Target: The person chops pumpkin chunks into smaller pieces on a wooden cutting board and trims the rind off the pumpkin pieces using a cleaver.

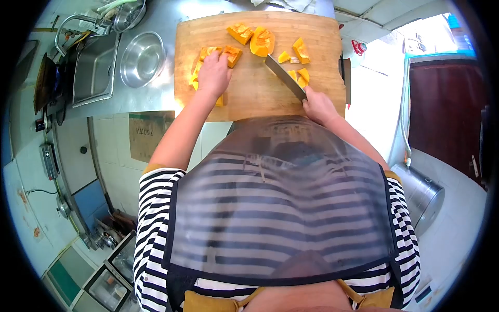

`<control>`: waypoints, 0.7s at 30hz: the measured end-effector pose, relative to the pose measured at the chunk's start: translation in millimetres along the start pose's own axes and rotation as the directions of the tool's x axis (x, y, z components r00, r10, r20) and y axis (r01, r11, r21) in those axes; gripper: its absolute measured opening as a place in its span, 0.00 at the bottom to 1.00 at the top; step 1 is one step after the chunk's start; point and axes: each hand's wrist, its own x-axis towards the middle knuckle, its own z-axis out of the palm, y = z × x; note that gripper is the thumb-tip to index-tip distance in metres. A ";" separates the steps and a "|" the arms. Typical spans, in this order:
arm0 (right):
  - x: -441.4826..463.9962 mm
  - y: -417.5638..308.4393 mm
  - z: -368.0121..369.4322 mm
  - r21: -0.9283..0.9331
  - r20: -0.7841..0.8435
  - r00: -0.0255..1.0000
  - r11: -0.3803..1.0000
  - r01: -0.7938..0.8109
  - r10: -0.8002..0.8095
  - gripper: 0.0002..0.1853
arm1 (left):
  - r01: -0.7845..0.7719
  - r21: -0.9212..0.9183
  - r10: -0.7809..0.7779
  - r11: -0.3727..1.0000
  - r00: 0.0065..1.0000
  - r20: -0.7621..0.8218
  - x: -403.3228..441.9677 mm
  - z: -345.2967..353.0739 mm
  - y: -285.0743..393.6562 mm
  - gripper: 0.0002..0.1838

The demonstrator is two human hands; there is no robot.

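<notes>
A wooden cutting board (249, 99) lies in front of me with several pieces of orange pumpkin on it. My left hand (214, 74) is over the pieces at the board's left side, its fingers closed against a pumpkin chunk (233, 56); more pumpkin (195, 78) shows beside and partly beneath that hand. My right hand (318, 105) grips the handle of a kitchen knife (285, 77), whose broad blade slants up and left across the board. Near the blade's tip sits a hollowed pumpkin piece (262, 41). Smaller pumpkin pieces (303, 77) lie right of the blade.
Left of the board stand a round metal basin (142, 60) and a sink (93, 73) with a faucet (70, 21). A second knife (347, 78) is at the board's right edge. A large metal cylinder (423, 197) stands at lower right.
</notes>
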 end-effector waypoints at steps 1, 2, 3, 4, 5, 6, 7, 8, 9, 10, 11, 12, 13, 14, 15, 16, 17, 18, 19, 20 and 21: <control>0.7 -0.1 -0.5 -0.010 -0.001 1.000 1.000 0.006 -0.006 0.14 | -0.005 -0.003 0.005 1.000 1.000 -0.007 7.2 7.7 0.4 0.24; 0.6 -1.6 -2.2 -0.014 -0.009 1.000 1.000 0.001 -0.001 0.14 | 0.018 0.008 -0.018 1.000 0.999 0.030 15.4 13.1 4.7 0.26; -0.6 -3.7 -3.7 -0.010 -0.006 1.000 1.000 0.001 -0.001 0.13 | 0.039 0.018 -0.040 0.999 0.997 0.068 22.9 18.0 8.2 0.28; -2.2 -5.3 -4.6 -0.005 -0.002 1.000 1.000 0.000 0.000 0.13 | 0.032 0.012 -0.033 0.999 0.997 0.065 29.9 21.8 9.8 0.28; -3.2 -6.0 -4.8 -0.008 -0.007 1.000 1.000 -0.008 0.008 0.13 | 0.077 0.013 -0.078 0.997 0.986 0.145 36.6 23.0 12.5 0.27; -4.0 -6.4 -4.7 -0.002 -0.013 1.000 1.000 -0.008 0.008 0.13 | 0.122 0.019 -0.123 0.992 0.966 0.226 40.0 24.3 15.8 0.26; -4.6 -6.8 -4.1 0.006 -0.019 1.000 1.000 -0.009 0.009 0.12 | 0.114 0.014 -0.114 0.993 0.967 0.227 43.0 25.7 18.7 0.26; -5.1 -7.5 -4.6 0.007 -0.020 1.000 1.000 -0.018 0.018 0.12 | 0.161 0.041 -0.166 0.986 0.941 0.296 47.6 19.8 24.0 0.23; -5.9 -8.5 -5.5 0.015 -0.017 1.000 1.000 -0.023 0.024 0.12 | 0.207 0.073 -0.219 0.976 0.905 0.364 49.0 17.1 28.4 0.21; -6.9 -8.6 -5.5 0.024 -0.013 1.000 0.999 -0.028 0.029 0.12 | 0.200 0.070 -0.212 0.977 0.905 0.370 46.2 19.3 31.5 0.21; -7.4 -7.3 -3.7 0.026 -0.013 0.999 0.999 -0.037 0.038 0.12 | 0.180 0.046 -0.185 0.983 0.920 0.345 42.4 22.0 34.8 0.19; -7.6 -5.1 -1.6 0.038 -0.038 0.999 0.999 -0.024 0.025 0.12 | 0.158 0.022 -0.157 0.987 0.935 0.319 39.0 24.9 38.7 0.17; -8.6 -2.8 0.0 0.049 -0.061 0.998 0.999 -0.010 0.013 0.13 | 0.150 0.018 -0.148 0.988 0.934 0.324 33.5 28.1 43.7 0.17; -10.0 -1.9 0.1 0.051 -0.060 0.998 0.998 -0.021 0.024 0.13 | 0.115 -0.117 -0.076 0.986 0.952 0.295 26.5 30.9 49.6 0.17; -10.8 -1.7 -0.5 0.070 -0.071 0.997 0.997 -0.013 0.018 0.14 | 0.075 -0.250 -0.009 0.965 0.967 0.256 21.1 33.9 55.6 0.16; -11.8 0.0 -0.7 0.090 -0.081 0.997 0.996 -0.005 0.012 0.15 | 0.070 -0.255 -0.001 0.964 0.965 0.261 16.6 37.5 63.1 0.16; -12.5 3.6 1.0 0.092 -0.078 0.997 0.996 -0.012 0.020 0.15 | 0.225 -0.479 -0.067 0.849 0.944 0.324 11.7 41.0 71.7 0.16; -12.1 7.2 3.6 0.113 -0.088 0.996 0.994 -0.002 0.012 0.15 | 0.371 -0.653 -0.114 0.660 0.909 0.400 6.7 47.8 77.8 0.17; -11.6 10.1 5.6 0.135 -0.099 0.995 0.991 0.009 0.005 0.15 | 0.422 -0.726 -0.162 0.543 0.901 0.403 1.8 62.1 80.7 0.17; -11.6 11.7 6.1 0.140 -0.095 0.995 0.990 0.003 0.010 0.15 | 0.426 -0.723 -0.159 0.544 0.898 0.409 1.4 57.2 84.4 0.17; -12.0 12.4 5.6 0.139 -0.093 0.996 0.990 0.019 -0.006 0.15 | 0.578 -0.765 -0.242 0.284 0.815 0.526 1.7 47.3 88.0 0.18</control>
